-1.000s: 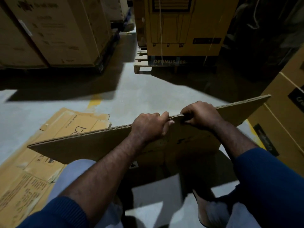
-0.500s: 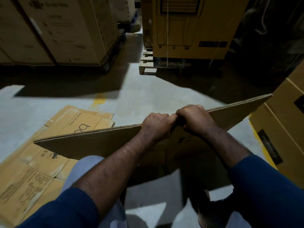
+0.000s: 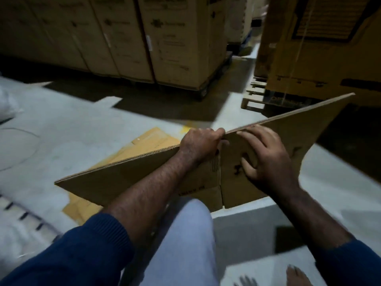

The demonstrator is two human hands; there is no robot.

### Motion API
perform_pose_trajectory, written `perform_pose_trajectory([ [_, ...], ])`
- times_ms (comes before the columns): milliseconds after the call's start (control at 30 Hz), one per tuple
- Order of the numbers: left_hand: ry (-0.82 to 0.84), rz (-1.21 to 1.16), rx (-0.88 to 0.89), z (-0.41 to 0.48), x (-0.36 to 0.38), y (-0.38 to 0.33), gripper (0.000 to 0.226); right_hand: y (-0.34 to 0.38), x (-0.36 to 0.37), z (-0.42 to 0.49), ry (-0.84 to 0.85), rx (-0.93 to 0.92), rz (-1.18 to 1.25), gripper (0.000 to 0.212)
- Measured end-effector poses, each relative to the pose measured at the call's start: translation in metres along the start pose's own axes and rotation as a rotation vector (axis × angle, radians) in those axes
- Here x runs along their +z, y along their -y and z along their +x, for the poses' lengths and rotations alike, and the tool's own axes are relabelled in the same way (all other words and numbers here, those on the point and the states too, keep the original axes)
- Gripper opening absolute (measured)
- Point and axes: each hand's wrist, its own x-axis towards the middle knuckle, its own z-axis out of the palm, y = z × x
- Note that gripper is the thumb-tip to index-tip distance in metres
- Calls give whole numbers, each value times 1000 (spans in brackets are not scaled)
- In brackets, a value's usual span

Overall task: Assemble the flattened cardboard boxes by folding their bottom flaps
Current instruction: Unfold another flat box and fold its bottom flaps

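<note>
A wooden pallet (image 3: 254, 98) bears a large yellow carton (image 3: 321, 48). Left of the pallet, tall cartons (image 3: 144, 38) stand in a row.

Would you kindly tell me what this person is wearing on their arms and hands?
The dark blue knit left sleeve and matching right sleeve stop short of the forearms, which are uncovered. The left hand and right hand wear no gloves, and no rings or watch are visible.
</note>
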Motion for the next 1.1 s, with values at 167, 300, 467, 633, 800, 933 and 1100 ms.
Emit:
perform_pose_trajectory([
  [167, 3, 162, -164, -19, 5, 89, 36, 47, 64, 5, 169, -69, 162, 54],
  [300, 18, 242, -253, -33, 17, 150, 31, 73, 120, 36, 359, -127, 162, 54],
  [467, -10, 346, -287, -35, 9, 230, 26, 121, 171, 89, 488, -222, 75, 45],
  [633, -84, 448, -298, -35, -1, 283, 19, 152, 217, 102, 539, -234, 16, 45],
  [800, 156, 353, -380, -76, 74, 249, 21, 144, 258, 88, 1055, -108, -13, 49],
  [933, 654, 22, -459, -136, 175, 158, 21, 132, 283, 61, 1599, -182, -205, 48],
  [1100, 1165, -539, -566, -216, 262, 39, 67, 116, 287, 41, 1701, -289, -308, 47],
])
